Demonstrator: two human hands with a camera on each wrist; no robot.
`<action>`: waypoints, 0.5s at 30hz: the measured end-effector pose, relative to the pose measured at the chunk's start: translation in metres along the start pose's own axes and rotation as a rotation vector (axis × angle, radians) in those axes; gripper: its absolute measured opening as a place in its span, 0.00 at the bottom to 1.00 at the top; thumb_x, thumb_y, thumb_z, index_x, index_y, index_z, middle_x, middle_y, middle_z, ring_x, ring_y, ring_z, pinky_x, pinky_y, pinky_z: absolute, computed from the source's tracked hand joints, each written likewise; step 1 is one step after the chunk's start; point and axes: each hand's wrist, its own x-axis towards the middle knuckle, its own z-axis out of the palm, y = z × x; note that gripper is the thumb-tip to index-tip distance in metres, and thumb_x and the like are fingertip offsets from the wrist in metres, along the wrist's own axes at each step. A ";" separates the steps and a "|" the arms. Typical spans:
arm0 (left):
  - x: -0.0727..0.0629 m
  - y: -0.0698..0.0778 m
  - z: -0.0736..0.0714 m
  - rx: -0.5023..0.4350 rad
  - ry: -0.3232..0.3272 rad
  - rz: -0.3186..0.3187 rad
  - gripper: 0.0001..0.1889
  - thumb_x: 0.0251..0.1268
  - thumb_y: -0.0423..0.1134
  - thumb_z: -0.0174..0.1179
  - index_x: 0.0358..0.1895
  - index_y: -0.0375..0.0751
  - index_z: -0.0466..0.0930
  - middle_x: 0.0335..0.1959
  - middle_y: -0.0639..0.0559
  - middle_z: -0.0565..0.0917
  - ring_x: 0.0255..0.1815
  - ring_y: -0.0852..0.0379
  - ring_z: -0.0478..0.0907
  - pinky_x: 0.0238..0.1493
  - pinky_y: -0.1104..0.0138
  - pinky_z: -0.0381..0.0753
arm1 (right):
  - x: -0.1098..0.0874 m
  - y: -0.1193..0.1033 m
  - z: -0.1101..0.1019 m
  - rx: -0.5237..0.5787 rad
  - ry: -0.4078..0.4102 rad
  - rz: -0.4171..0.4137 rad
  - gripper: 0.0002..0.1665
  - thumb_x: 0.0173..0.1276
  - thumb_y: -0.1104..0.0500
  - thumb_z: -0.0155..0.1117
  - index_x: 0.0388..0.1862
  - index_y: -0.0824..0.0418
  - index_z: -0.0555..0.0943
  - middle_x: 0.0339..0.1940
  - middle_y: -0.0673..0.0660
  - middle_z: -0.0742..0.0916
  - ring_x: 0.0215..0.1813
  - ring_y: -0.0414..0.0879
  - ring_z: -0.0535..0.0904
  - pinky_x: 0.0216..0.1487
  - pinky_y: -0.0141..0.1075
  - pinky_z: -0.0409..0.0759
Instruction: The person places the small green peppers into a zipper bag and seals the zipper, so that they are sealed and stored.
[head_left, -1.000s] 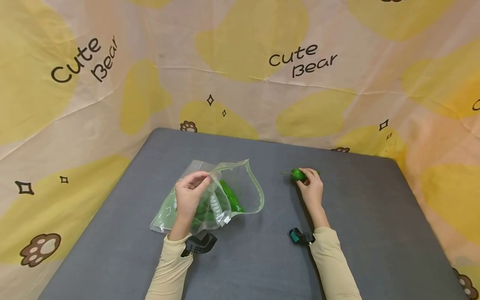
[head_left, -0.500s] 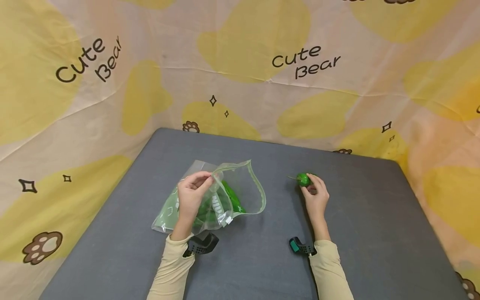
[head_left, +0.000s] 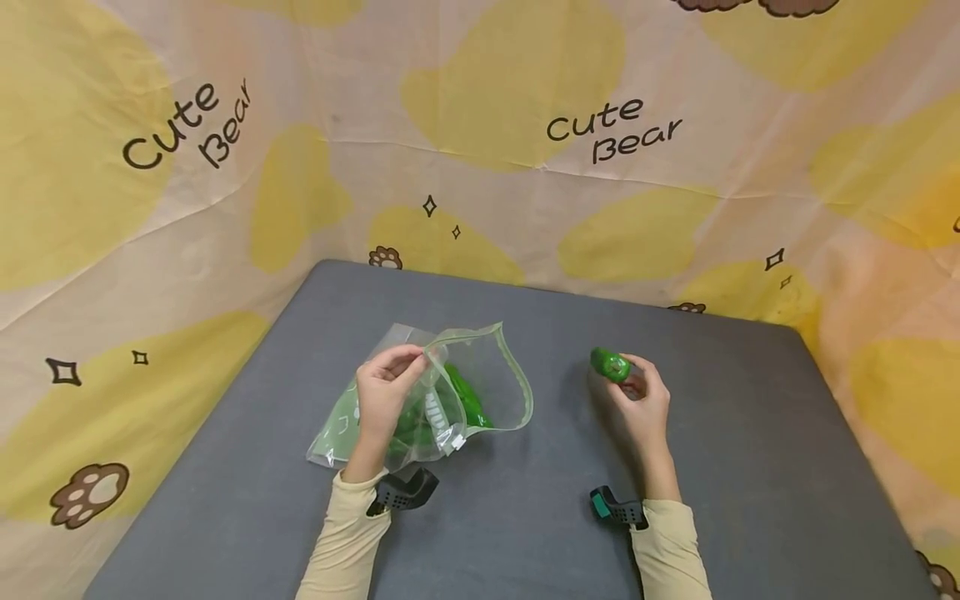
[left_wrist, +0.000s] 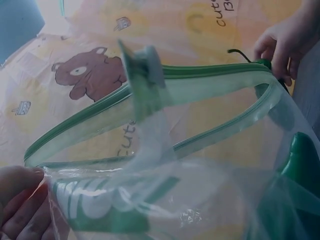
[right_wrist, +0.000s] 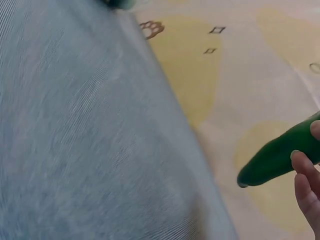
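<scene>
My left hand [head_left: 381, 396] pinches the rim of a clear and green zip bag [head_left: 333, 433] between thumb and fingers. The bag lies on the table with its mouth gaping toward the right. Inside shows a glossy green pepper [head_left: 467, 398], with more green things blurred by the plastic. To the right of the bag, my right hand [head_left: 647, 402] holds a long green chili pepper [head_left: 611, 365] above the table. Its tapered tip [right_wrist: 245, 181] points away from the fingers in the right wrist view. A thin curled stem [left_wrist: 239, 52] shows in the left wrist view.
The grey table [head_left: 517, 517] extends around both hands. A patterned cloth [head_left: 480, 125] hangs behind it and at the sides. A white slider [head_left: 456, 442] sits at the near corner of the bag's mouth. Dark wrist cameras [head_left: 405, 490] are strapped on both wrists.
My right hand has lifted the chili pepper, drawn slightly rightward and nearer, and turned it. The left hand keeps its pinch on the bag, which has stayed in place.
</scene>
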 end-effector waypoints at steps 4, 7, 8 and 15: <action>-0.001 -0.001 -0.001 -0.004 0.003 -0.001 0.04 0.48 0.16 0.58 0.30 0.17 0.76 0.26 0.52 0.83 0.29 0.60 0.81 0.33 0.71 0.80 | 0.003 -0.024 -0.003 0.032 -0.016 0.029 0.24 0.44 0.81 0.65 0.43 0.78 0.73 0.37 0.62 0.79 0.28 0.36 0.76 0.31 0.23 0.77; -0.001 -0.002 -0.002 -0.006 0.005 0.001 0.04 0.48 0.16 0.58 0.30 0.20 0.77 0.26 0.52 0.83 0.29 0.60 0.81 0.33 0.72 0.80 | 0.006 -0.030 -0.004 0.078 -0.031 0.009 0.23 0.42 0.83 0.65 0.41 0.78 0.74 0.35 0.59 0.81 0.28 0.37 0.77 0.31 0.24 0.77; -0.001 -0.002 -0.002 -0.005 0.004 0.002 0.04 0.48 0.16 0.58 0.30 0.20 0.78 0.26 0.52 0.83 0.29 0.59 0.81 0.33 0.72 0.80 | 0.007 -0.032 -0.004 0.103 -0.037 -0.008 0.24 0.41 0.84 0.65 0.41 0.79 0.74 0.35 0.60 0.81 0.28 0.38 0.77 0.32 0.24 0.77; 0.000 -0.002 -0.001 -0.010 -0.006 0.002 0.04 0.49 0.16 0.58 0.30 0.18 0.76 0.27 0.52 0.83 0.30 0.59 0.81 0.33 0.71 0.80 | 0.013 -0.041 -0.007 0.273 -0.050 -0.123 0.27 0.35 0.89 0.61 0.40 0.82 0.71 0.38 0.63 0.82 0.34 0.38 0.79 0.36 0.25 0.77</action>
